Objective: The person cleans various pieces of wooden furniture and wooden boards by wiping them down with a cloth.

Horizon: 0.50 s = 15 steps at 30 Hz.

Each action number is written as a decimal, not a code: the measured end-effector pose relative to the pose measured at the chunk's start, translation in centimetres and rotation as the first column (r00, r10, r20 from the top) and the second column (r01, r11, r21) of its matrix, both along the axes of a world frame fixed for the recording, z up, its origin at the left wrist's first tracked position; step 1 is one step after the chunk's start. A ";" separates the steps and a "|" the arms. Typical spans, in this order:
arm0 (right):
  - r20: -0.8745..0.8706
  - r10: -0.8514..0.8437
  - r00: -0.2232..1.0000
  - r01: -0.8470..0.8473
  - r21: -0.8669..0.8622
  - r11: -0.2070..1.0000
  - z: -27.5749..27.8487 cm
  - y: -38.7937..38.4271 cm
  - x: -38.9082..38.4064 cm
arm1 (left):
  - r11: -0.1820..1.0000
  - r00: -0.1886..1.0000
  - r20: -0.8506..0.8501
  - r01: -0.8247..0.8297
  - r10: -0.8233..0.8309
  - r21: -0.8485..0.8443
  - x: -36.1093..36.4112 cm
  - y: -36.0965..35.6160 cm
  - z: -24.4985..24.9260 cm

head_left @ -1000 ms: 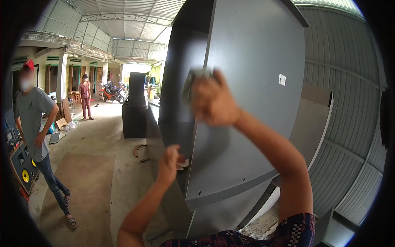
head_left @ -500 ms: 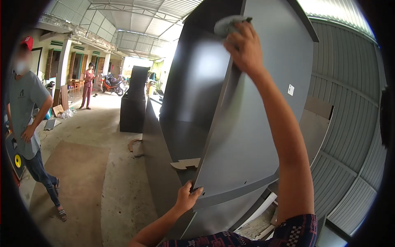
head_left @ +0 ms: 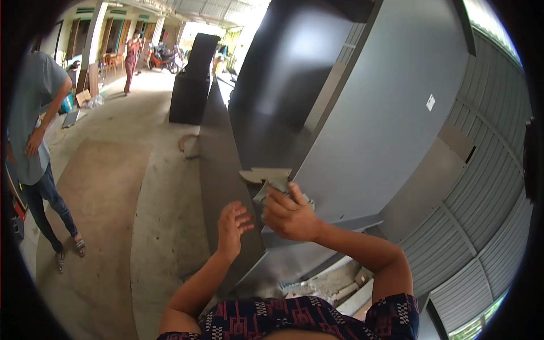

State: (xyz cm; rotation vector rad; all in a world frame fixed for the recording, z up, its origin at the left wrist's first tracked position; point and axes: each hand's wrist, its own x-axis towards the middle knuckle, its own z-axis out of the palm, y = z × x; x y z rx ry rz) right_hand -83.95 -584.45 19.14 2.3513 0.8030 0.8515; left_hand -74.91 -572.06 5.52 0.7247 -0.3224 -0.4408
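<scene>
My right hand (head_left: 296, 218) is closed around a greyish cloth (head_left: 277, 184), parts of which stick out above and beside the fingers. It is at the lower front corner of a large dark grey cabinet (head_left: 374, 113). Just left of it, my left hand (head_left: 233, 226) is held up with its fingers apart and nothing in them. A light, notched flat piece (head_left: 263, 174) lies inside the cabinet's lower part, right behind the cloth. On the cabinet's side panel is a small white label (head_left: 430, 102).
At the left stands a person in a grey shirt (head_left: 39, 96), beside a brown sheet (head_left: 96, 187) on the floor. Farther back are a dark cabinet (head_left: 188, 96), another person (head_left: 131, 59) and a motorbike (head_left: 164, 59). A corrugated metal wall (head_left: 487, 170) rises at the right.
My right hand has come down from the panel's upper edge to its lower corner with the cloth. My left hand has let go of the panel edge and opened. The view has tilted down.
</scene>
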 end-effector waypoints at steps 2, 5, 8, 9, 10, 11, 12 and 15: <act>-0.122 -0.035 0.992 0.032 -0.024 0.999 -2.6 0.5 0.1 | 1.000 0.999 -0.040 -0.003 0.003 0.011 -0.4 0.5 -0.1; -0.222 -0.009 0.975 0.006 -0.016 1.000 -5.3 1.2 0.7 | 1.000 0.996 -0.092 -0.013 0.013 -0.007 -0.6 1.1 -1.2; -0.330 0.064 0.942 -0.033 0.100 0.994 -5.7 1.2 0.9 | 1.000 0.992 -0.120 -0.026 0.027 0.005 -0.6 1.2 -1.8; -0.367 0.088 0.926 -0.032 0.155 0.987 -5.5 1.3 0.7 | 1.000 0.992 -0.121 -0.024 0.026 0.020 -0.7 1.2 -1.8; -0.417 0.152 0.896 -0.071 0.204 0.976 -5.5 1.3 0.4 | 0.998 0.992 -0.122 -0.038 0.043 0.042 -0.8 1.2 -1.8; -0.458 0.215 0.862 -0.108 0.250 0.962 -5.5 1.4 -0.1 | 0.997 0.991 -0.117 -0.052 0.059 0.060 -0.9 1.0 -1.6; -0.492 0.280 0.825 -0.145 0.294 0.945 -5.2 1.4 -0.3 | 0.995 0.991 -0.109 -0.069 0.077 0.074 -1.0 0.9 -1.3; -0.351 0.268 0.897 -0.189 0.242 0.952 -2.5 0.8 -1.6 | 0.990 0.997 -0.002 -0.080 0.081 0.116 -1.1 0.6 -1.0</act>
